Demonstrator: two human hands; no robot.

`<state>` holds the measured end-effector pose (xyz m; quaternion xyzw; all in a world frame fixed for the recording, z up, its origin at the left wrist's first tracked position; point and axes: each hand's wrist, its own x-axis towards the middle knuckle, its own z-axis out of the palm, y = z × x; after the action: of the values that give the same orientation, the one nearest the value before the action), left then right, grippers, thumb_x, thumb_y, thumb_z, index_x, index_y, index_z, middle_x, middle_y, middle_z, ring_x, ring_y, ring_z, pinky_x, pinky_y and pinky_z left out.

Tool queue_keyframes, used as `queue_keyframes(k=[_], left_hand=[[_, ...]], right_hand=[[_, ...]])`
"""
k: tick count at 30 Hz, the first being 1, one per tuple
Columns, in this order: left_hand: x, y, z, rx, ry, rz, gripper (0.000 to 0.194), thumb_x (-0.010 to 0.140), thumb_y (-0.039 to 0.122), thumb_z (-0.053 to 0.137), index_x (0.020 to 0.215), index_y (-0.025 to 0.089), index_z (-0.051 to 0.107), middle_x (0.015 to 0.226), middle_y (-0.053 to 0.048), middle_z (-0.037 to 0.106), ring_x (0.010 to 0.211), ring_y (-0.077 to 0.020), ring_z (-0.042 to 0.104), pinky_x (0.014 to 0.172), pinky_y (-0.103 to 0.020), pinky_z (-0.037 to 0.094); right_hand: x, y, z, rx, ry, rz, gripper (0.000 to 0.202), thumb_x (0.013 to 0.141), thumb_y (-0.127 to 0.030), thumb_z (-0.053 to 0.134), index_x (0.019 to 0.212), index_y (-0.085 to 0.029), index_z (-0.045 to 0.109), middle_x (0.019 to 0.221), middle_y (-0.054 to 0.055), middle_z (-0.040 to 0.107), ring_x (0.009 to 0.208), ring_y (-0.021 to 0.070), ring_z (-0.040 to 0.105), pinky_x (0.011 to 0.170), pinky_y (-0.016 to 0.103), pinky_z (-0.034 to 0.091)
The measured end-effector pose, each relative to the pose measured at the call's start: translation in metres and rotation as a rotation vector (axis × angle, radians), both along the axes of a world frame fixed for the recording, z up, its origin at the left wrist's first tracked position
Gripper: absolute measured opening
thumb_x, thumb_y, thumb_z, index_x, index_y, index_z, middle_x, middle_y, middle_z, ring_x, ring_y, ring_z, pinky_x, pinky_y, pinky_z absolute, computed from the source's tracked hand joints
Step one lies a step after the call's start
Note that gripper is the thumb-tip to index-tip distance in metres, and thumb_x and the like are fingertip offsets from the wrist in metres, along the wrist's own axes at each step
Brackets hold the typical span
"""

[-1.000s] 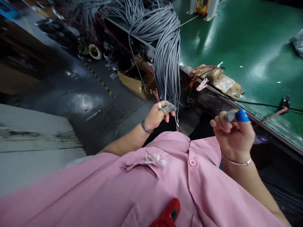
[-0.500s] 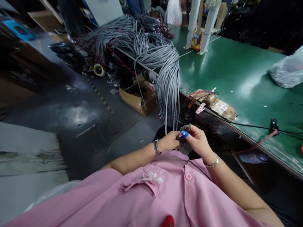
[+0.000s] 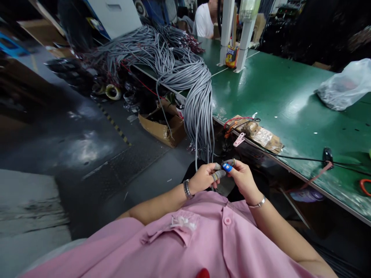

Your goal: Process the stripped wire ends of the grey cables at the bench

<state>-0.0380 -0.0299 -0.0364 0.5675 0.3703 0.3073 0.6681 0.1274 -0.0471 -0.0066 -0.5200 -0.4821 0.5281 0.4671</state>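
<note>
My left hand (image 3: 204,177) is closed, with grey covers on its thumb and forefinger. A single grey cable (image 3: 197,148) hangs from the bundle and runs down to it; the held part is mostly hidden behind the fingers. My right hand (image 3: 242,177) is pinched just to the right, fingertips meeting those of the left. It wears a blue cover (image 3: 227,167) on the thumb and a grey one on a finger. What lies between its tips is too small to make out. The thick grey cable bundle (image 3: 198,104) drapes over the table edge beyond both hands.
The green table (image 3: 261,92) carries a taped cardboard piece (image 3: 262,135) with wires, a pink clip (image 3: 239,139), a black cord and a plastic bag (image 3: 343,87). Below the bundle stands an open cardboard box (image 3: 162,125). A person in white (image 3: 203,21) is at the back.
My left hand has turned so its covered thumb and forefinger now show; the hands remain together at the fingertips. The whole view has shifted slightly, moving the table and bundle leftward.
</note>
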Motion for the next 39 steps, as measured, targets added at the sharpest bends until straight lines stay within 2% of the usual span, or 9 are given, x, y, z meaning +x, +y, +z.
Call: queue_keyframes(k=[3,5,11,17,22,26,28,34,39], left_hand=[[0.003,0.005,0.002,0.057,0.012,-0.074,0.029,0.074,0.038,0.072,0.083,0.012,0.062,0.069,-0.002,0.064,0.057,-0.0113,0.062,0.052,-0.020,0.048],[0.005,0.007,0.004,0.039,0.022,-0.074,0.030,0.074,0.039,0.072,0.083,0.012,0.062,0.069,-0.002,0.065,0.057,-0.0115,0.062,0.053,-0.020,0.049],[0.013,0.002,0.006,-0.095,-0.100,0.068,0.036,0.080,0.048,0.064,0.074,0.012,0.059,0.066,-0.004,0.065,0.052,-0.0110,0.062,0.047,-0.019,0.045],[0.019,-0.001,0.003,-0.111,-0.162,0.199,0.037,0.082,0.049,0.060,0.080,0.012,0.059,0.069,-0.005,0.067,0.048,-0.0110,0.060,0.040,-0.019,0.041],[0.015,-0.002,0.004,-0.044,-0.089,0.157,0.035,0.085,0.045,0.056,0.074,0.013,0.059,0.060,-0.004,0.063,0.043,-0.0088,0.055,0.036,-0.018,0.030],[0.014,-0.003,0.004,-0.046,-0.056,0.104,0.031,0.086,0.039,0.054,0.072,0.013,0.060,0.055,-0.003,0.061,0.040,-0.0078,0.052,0.037,-0.017,0.028],[0.014,-0.003,0.004,-0.049,-0.054,0.088,0.027,0.085,0.036,0.054,0.073,0.012,0.060,0.054,-0.002,0.061,0.039,-0.0072,0.050,0.037,-0.017,0.028],[0.013,-0.003,0.007,-0.057,-0.044,0.060,0.029,0.083,0.038,0.058,0.072,0.012,0.061,0.059,-0.002,0.063,0.039,-0.0067,0.052,0.036,-0.016,0.029],[0.009,0.000,0.005,-0.085,-0.067,0.001,0.030,0.081,0.039,0.060,0.071,0.012,0.062,0.061,-0.004,0.065,0.040,-0.0080,0.054,0.035,-0.017,0.031]], right_hand=[[0.002,0.002,0.001,0.026,-0.082,0.045,0.022,0.071,-0.038,0.075,0.076,-0.017,0.069,0.069,0.001,0.064,0.063,0.0123,0.054,0.061,0.026,0.044],[0.005,0.004,0.001,0.023,-0.094,0.038,0.024,0.071,-0.040,0.075,0.075,-0.017,0.069,0.069,0.001,0.064,0.063,0.0126,0.054,0.061,0.026,0.044],[0.013,0.004,-0.004,0.007,-0.055,-0.041,0.026,0.072,-0.044,0.073,0.075,-0.018,0.067,0.067,-0.001,0.061,0.061,0.0114,0.049,0.056,0.025,0.040],[0.014,0.000,-0.010,0.021,-0.008,-0.078,0.023,0.073,-0.041,0.073,0.076,-0.020,0.066,0.068,-0.001,0.059,0.062,0.0118,0.048,0.057,0.025,0.040],[0.011,0.000,-0.003,0.016,-0.013,-0.051,0.021,0.075,-0.040,0.071,0.079,-0.019,0.066,0.071,-0.001,0.061,0.061,0.0111,0.047,0.057,0.024,0.039],[0.009,0.003,0.005,0.017,-0.025,0.025,0.026,0.078,-0.040,0.068,0.094,-0.020,0.068,0.087,0.003,0.067,0.075,0.0144,0.055,0.063,0.025,0.042],[0.008,0.005,0.006,0.011,-0.022,0.059,0.028,0.078,-0.040,0.068,0.096,-0.019,0.068,0.088,0.003,0.067,0.076,0.0143,0.056,0.064,0.025,0.042],[0.010,0.009,0.000,-0.042,0.045,0.152,0.027,0.077,-0.039,0.070,0.096,-0.019,0.070,0.081,0.001,0.067,0.068,0.0118,0.055,0.063,0.025,0.041],[0.012,0.011,-0.006,-0.124,0.170,0.214,0.026,0.075,-0.037,0.073,0.093,-0.019,0.070,0.077,0.001,0.064,0.065,0.0113,0.054,0.060,0.025,0.042]])
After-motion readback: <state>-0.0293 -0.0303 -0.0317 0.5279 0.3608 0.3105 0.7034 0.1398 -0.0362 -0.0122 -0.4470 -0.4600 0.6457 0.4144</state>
